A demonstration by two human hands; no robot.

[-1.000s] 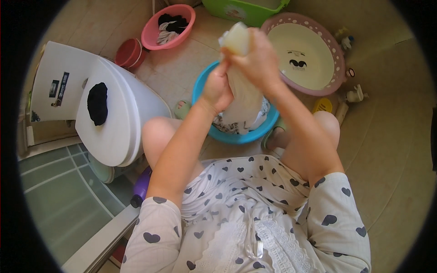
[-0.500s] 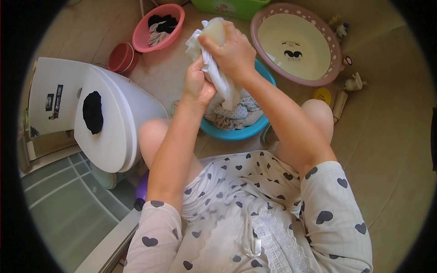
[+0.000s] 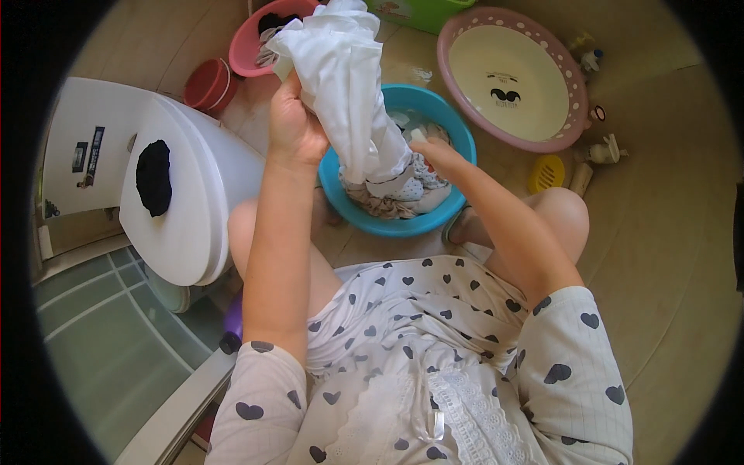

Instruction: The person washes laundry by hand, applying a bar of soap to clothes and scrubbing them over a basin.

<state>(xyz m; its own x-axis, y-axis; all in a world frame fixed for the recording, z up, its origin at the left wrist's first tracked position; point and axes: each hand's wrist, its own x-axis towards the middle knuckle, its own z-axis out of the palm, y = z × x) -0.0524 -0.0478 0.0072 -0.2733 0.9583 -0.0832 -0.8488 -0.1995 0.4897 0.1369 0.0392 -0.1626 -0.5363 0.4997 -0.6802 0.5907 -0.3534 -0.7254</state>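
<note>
My left hand (image 3: 298,132) is closed round a white cloth garment (image 3: 341,85), which is raised and hangs in loose folds. Its lower end droops over a blue basin (image 3: 370,222). Inside the basin lies a heap of wet-looking clothes (image 3: 399,208), some beige, some pale with small dots. My right hand (image 3: 443,157) is over the basin's right side, apart from the raised part of the garment. Its fingers are closed on a pale bar of soap (image 3: 419,136), of which only one end shows.
A pink basin (image 3: 245,56) with dark and light clothes stands far left, beside a red bucket (image 3: 208,84). At far right are a large mauve-rimmed basin (image 3: 577,93) and a yellow soap dish (image 3: 547,173). A black cloth (image 3: 153,177) lies on the white toilet lid (image 3: 182,232).
My right hand has come away from the white garment and moved down and right with the soap. My left hand has shifted left and raised the garment, which is now spread more.
</note>
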